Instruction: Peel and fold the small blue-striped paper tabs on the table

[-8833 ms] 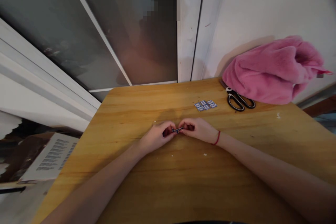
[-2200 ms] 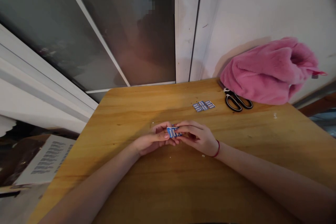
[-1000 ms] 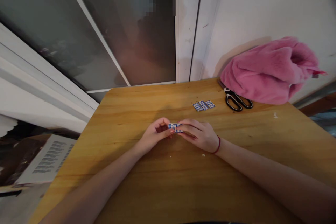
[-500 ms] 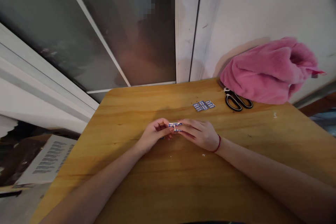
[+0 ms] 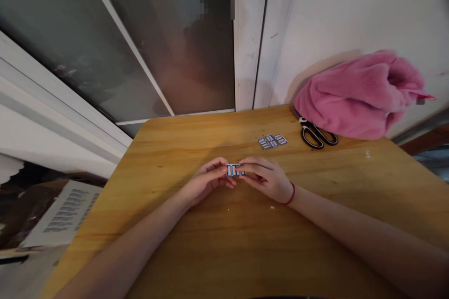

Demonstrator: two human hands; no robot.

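Between my two hands is a small white piece with blue-outlined shapes (image 5: 231,170), perhaps a sticker or card. My left hand (image 5: 209,178) pinches its left end between thumb and fingers. On its right end, my right hand (image 5: 264,175) has its fingertips closed, covering part of the print. A red cord circles my right wrist. Beyond my hands, several similar blue-and-white pieces (image 5: 270,141) lie overlapping on the wooden table (image 5: 196,252).
Black-handled scissors (image 5: 317,136) lie at the back right, their blades under a pink plush cloth (image 5: 361,96) against the wall. Tiny white scraps (image 5: 272,207) dot the tabletop. A printed cardboard box (image 5: 66,212) stands left of the table. Glass panels (image 5: 133,46) rise behind.
The small piece has been turned so that more of its printed face shows. My left fingers have shifted their hold, with the thumb now on its left edge.
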